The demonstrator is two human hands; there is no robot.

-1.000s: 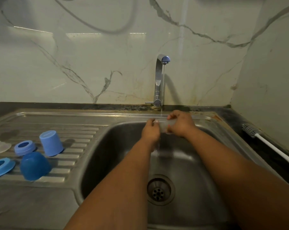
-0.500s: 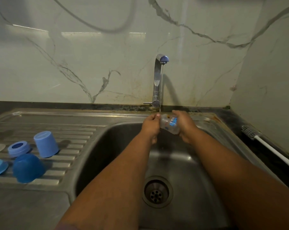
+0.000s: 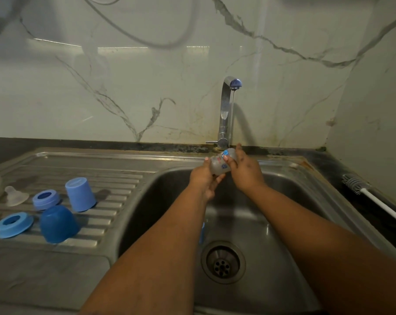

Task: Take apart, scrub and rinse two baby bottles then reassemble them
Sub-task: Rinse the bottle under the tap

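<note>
Steel sink (image 3: 272,235), drain nearest. Left: blue caps (image 3: 58,223) and rings (image 3: 13,223) on drainboard. Further back, left hand (image 3: 204,178) and right hand (image 3: 244,169) clasping clear bottle (image 3: 219,163) under tap (image 3: 226,110); blue label unreadable.

Bottle up over the sink, parts lined up on the drainboard!

Both hands meet at the bottle (image 3: 221,163) under the tap (image 3: 226,110), above the sink (image 3: 272,235). Left, the drainboard (image 3: 115,178) carries caps (image 3: 80,194), rings (image 3: 46,199) and a teat (image 3: 15,195); right, a brush (image 3: 360,187) lies on the desk.
</note>
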